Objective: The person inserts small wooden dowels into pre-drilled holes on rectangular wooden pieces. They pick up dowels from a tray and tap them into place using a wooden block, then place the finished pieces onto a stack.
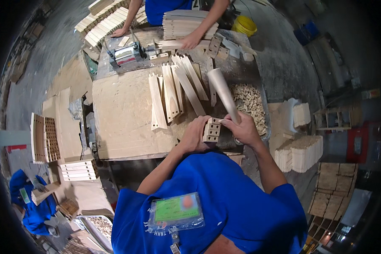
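My left hand (194, 134) is closed around the side of a small stack of pale wooden pieces (211, 131), whose ends facing me have dark drilled holes. Wrapped round the lower end of a pale, smooth cylindrical bar (222, 92) is my right hand (245, 128); its thumb reaches toward the stack's top corner. The bar tilts away to the upper left. Just beyond my hands lie several loose wooden slats (170, 93), some with drilled holes and pegged far ends. A heap of short wooden dowels (249, 106) sits right of the bar.
Cardboard (122, 118) covers the table's left part. A metal fixture (125, 55) stands at the far left. Across the table, a co-worker's hand (192, 40) rests by stacked slats (182, 24). A yellow bucket (244, 26) stands beyond; bundled wood pieces (300, 153) sit to the right.
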Tool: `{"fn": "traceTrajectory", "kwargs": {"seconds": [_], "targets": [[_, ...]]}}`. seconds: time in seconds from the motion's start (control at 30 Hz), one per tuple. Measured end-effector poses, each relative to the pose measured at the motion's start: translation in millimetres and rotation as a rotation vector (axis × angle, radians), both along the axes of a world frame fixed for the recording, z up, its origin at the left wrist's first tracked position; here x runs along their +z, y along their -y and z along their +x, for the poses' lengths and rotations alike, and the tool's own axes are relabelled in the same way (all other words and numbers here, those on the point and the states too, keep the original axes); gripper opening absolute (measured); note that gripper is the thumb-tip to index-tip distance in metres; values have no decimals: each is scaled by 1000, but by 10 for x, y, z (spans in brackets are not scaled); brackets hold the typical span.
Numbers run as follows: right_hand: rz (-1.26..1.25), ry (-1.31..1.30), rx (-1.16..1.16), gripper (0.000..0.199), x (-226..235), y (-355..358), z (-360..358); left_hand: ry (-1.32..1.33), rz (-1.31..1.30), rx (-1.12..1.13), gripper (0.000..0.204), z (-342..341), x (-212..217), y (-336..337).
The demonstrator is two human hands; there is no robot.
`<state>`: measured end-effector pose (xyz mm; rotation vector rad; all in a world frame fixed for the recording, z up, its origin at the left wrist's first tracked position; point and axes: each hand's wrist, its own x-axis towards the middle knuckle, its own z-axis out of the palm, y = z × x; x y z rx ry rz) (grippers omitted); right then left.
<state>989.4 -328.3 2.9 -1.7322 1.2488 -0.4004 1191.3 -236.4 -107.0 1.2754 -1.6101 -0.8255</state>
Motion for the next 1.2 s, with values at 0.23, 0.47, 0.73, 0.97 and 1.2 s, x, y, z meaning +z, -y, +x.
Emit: {"fn": "traceTrajectory", "kwargs": {"seconds": [0.23,0.47,0.73,0.97,1.2], "targets": [[446,463,-210,19,-52,63,-480,-85,32,73,74,21,92,-1],[240,361,-48,18,336,126,-249,-62,8,82,76,25,74,-17],[-160,170,251,20,440,382,17,-65,-5,87,73,13,130,9],[-282,108,497,13,516,402,305,-73,-13,127,75,-8,69,-16],[-623,-37,739,14,400,435,486,-15,47,100,81,-9,-35,-27]]}}
